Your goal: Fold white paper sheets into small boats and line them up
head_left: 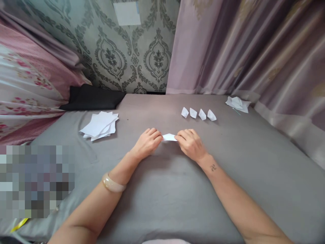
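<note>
The grey sheet (162,189) spreads beneath my arms. Behind it stands the patterned wall (134,51), with the lilac curtain (218,44) to the right and the floral curtain (27,74) to the left. A patch at the near left is too blurred for me to make out.

The black cloth (92,97) lies at the far left, against the floral curtain. On its near side is the stack (101,124), white sheets piled unevenly with their corners sticking out.

My left hand (149,142) and right hand (191,143) are a little apart, over the middle of the sheet. At the far right, near the lilac curtain, lie the white scraps (238,103), overlapping one another. The pale bangle (113,184) circles my left forearm.

Between my hands is the paper (169,137), white, narrow and peaked along its far edge. The fingers of my left hand clamp its left end, and those of my right hand pinch its right end. Smallest are the four folded pieces (193,113), standing apart in a row beyond my right hand.
</note>
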The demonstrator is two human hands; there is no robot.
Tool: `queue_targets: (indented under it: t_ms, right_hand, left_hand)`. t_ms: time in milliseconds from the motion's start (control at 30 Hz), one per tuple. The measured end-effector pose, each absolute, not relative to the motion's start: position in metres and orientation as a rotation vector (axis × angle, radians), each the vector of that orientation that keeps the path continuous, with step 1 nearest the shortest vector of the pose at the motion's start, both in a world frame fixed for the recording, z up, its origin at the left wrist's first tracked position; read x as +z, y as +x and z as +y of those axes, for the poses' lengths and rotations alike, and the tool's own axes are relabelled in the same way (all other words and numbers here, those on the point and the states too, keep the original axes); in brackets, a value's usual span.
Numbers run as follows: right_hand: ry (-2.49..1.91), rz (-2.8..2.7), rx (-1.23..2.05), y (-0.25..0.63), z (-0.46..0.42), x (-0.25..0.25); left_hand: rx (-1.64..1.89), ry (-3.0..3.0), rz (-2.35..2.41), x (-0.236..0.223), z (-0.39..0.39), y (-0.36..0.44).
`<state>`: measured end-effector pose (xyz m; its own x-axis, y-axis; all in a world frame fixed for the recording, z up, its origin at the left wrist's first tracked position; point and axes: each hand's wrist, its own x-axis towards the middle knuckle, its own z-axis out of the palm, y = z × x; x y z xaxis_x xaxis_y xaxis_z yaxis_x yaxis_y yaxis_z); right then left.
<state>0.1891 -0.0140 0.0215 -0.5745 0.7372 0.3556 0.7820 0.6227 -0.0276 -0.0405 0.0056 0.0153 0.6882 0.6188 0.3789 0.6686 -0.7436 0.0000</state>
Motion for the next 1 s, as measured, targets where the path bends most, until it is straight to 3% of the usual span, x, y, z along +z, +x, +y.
queue_targets:
  t_ms: [167, 400, 733, 1000]
  right_hand:
    - [-1.220, -2.629, -0.245, 0.185, -0.019, 0.002]
    - [-1.361, -2.596, -0.105, 0.186, -0.034, 0.002]
    - [-1.545, -1.999, 0.621, 0.192, -0.026, -0.008]
    - [-1.630, -1.847, 0.794, 0.192, -0.016, -0.005]
  left_hand:
    - [-0.266, -2.723, -0.968, 0.005, 0.000, -0.035]
    - [-0.179, -2.782, -1.031, 0.003, -0.011, -0.033]
    - [-0.801, -2.866, -1.778, -0.012, -0.005, -0.039]
    - [-0.911, -2.838, -2.213, -0.008, 0.002, -0.041]
